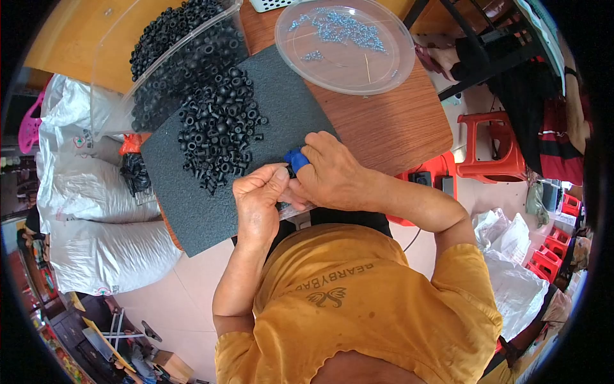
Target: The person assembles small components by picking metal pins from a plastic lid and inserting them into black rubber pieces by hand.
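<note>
My left hand (259, 195) and my right hand (329, 169) meet at the near right edge of a dark grey foam mat (163, 160). Thumb and fingers of the left hand are pinched together. The right hand's fingers are curled, and a blue wrap (296, 159) shows around one of its digits. A bit of black peeks out between the two hands, but the fingers cover most of what they grip. Left of and beyond the hands, a heap of small black hollow plugs (220, 125) is spread over the mat.
A clear plastic bin (144, 96) of similar black pieces stands at the far left. On the wooden table (384, 131) a round clear lid (332, 70) holds small bluish metal pieces (345, 29). White sacks (109, 249) line the left; a red stool (492, 147) stands right.
</note>
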